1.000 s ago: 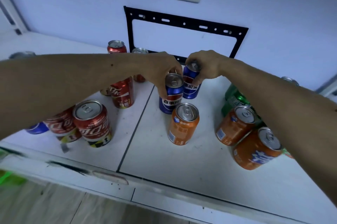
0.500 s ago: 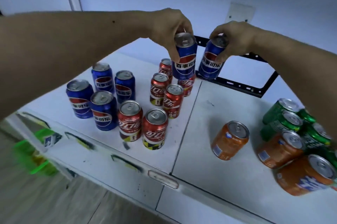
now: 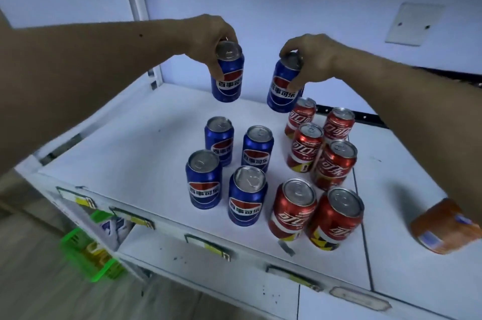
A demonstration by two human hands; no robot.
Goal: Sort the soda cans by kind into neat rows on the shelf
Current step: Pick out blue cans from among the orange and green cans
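Above the shelf [image 3: 146, 152], my left grip [image 3: 208, 40] and right grip [image 3: 310, 59] each hold a blue Pepsi can [image 3: 228, 74], ready to join the blue rows [image 3: 229, 168].

Blue cans [image 3: 206, 180], red cans [image 3: 293, 209], white shelf [image 3: 146, 152].

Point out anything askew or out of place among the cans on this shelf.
Nothing looks spilled or damaged. The one odd can is the orange soda can at the right edge: it stands apart from the blue Pepsi cans and red Coca-Cola cans and appears tilted, though blur and wide-angle distortion make that uncertain.
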